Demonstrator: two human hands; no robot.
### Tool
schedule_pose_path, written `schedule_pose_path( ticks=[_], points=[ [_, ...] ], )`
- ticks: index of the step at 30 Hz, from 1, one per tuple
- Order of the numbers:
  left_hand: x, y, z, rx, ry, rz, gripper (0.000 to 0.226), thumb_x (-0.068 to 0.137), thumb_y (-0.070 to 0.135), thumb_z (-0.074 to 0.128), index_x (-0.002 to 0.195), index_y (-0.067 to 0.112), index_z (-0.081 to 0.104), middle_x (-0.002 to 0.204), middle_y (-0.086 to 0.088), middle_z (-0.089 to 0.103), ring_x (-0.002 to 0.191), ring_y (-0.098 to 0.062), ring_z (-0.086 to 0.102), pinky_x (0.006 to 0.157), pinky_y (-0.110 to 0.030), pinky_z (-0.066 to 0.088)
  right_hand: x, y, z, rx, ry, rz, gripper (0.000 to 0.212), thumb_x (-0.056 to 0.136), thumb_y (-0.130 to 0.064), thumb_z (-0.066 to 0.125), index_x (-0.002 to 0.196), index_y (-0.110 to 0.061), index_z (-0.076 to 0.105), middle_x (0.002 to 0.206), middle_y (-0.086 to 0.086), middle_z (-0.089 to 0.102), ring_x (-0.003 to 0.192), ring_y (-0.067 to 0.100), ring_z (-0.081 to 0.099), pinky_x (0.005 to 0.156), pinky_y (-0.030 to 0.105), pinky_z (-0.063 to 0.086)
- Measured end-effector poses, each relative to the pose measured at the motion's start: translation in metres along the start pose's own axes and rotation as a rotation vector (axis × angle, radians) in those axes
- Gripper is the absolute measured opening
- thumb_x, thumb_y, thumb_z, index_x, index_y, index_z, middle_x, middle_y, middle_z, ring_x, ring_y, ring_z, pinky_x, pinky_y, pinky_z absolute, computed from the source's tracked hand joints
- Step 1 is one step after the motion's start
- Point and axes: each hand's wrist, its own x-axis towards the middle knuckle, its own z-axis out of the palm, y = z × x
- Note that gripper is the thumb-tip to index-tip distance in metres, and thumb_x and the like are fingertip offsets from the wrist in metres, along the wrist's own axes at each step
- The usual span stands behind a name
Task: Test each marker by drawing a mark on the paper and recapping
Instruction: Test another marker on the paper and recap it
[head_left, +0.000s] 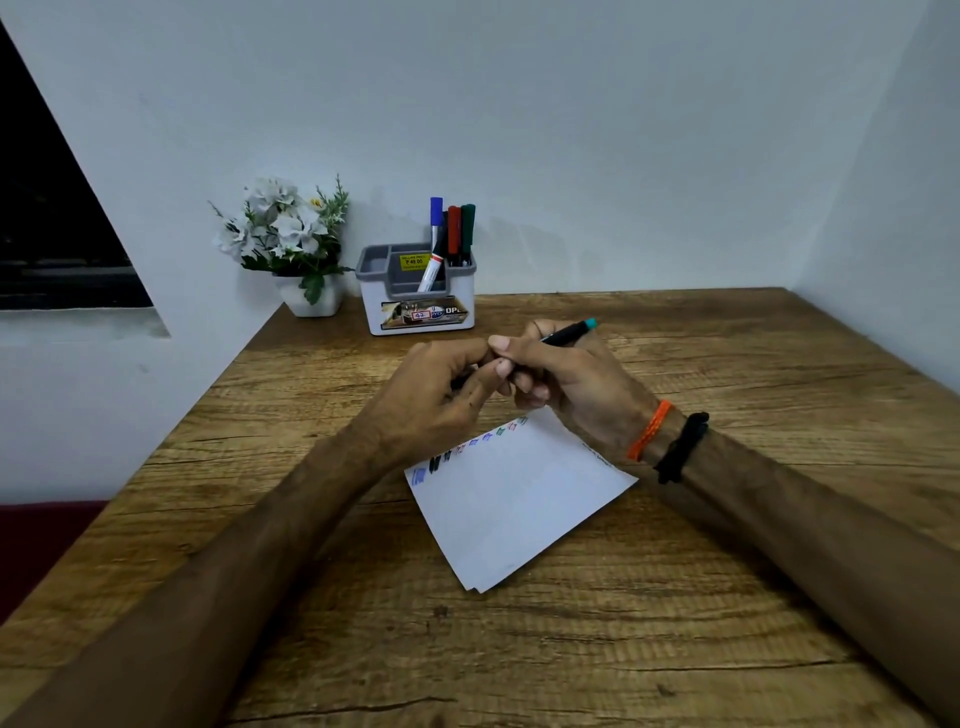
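The marker (567, 333) was slim and black with a teal end that jutted up and right past the right hand (566, 387), whose fingers curled round its barrel. The left hand (441, 395) pinched at its hidden near end, perhaps the cap. Both hovered above the paper (514, 499), beyond its row of coloured marks.

Both hands, left (441, 387) and right (561, 379), meet with curled, touching fingers.
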Motion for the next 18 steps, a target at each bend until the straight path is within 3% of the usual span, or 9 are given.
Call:
schedule_pose_path(
  ticks=[4,7,10,13,15,18],
  points=[
    [0.000,0.001,-0.001,-0.033,-0.005,-0.025,0.016,0.098,0.024,0.053,0.092,0.024,0.067,0.083,0.016,0.068,0.081,-0.001,0.065,0.072,-0.008,0.043,-0.003,-0.006,0.000,0.000,0.011,0.019,0.036,0.093,-0.006,0.061,0.058,-0.013,0.052,0.051,0.001,0.055,0.042,0.008,0.044,0.046,0.022,0.032],
    [0.000,-0.002,-0.002,-0.025,-0.008,-0.090,0.020,0.094,0.042,0.055,0.095,0.027,0.068,0.086,0.011,0.071,0.077,-0.002,0.065,0.068,-0.021,0.049,-0.006,-0.010,-0.003,-0.065,0.024,-0.014,0.028,0.090,-0.009,0.066,0.064,-0.011,0.056,0.057,0.002,0.061,0.047,0.008,0.047,0.048,0.023,0.037],
    [-0.001,-0.007,-0.004,0.026,-0.009,-0.198,0.041,0.075,0.066,0.063,0.099,0.033,0.066,0.088,0.006,0.071,0.073,-0.007,0.066,0.065,-0.033,0.055,-0.010,-0.013,-0.006,-0.190,0.116,-0.071,0.024,0.077,-0.022,0.078,0.064,-0.015,0.059,0.054,-0.001,0.056,0.047,0.011,0.046,0.052,0.027,0.043],
    [-0.004,-0.007,-0.009,0.061,-0.066,-0.236,0.038,0.069,0.057,0.076,0.094,0.032,0.064,0.063,-0.005,0.062,0.052,-0.022,0.053,0.053,-0.035,0.052,-0.016,-0.014,-0.015,-0.235,0.209,-0.071,0.028,0.079,-0.013,0.078,0.065,-0.014,0.055,0.049,-0.002,0.053,0.041,0.011,0.044,0.042,0.021,0.037],
    [-0.004,-0.004,-0.011,0.082,-0.115,-0.241,0.035,0.069,0.046,0.080,0.095,0.029,0.064,0.050,0.005,0.050,0.045,-0.012,0.041,0.049,-0.025,0.039,-0.019,-0.013,-0.020,-0.184,0.225,-0.023,0.025,0.086,-0.008,0.070,0.067,-0.014,0.055,0.052,0.000,0.055,0.041,0.012,0.046,0.041,0.021,0.035],
    [-0.005,0.002,-0.012,0.126,-0.156,-0.216,0.032,0.068,0.042,0.083,0.093,0.029,0.067,0.048,0.006,0.048,0.045,-0.008,0.041,0.054,-0.024,0.039,-0.025,-0.014,-0.024,-0.123,0.229,0.057,0.012,0.093,-0.005,0.054,0.085,-0.007,0.062,0.060,0.005,0.061,0.047,0.015,0.055,0.041,0.022,0.039]
  ],
)
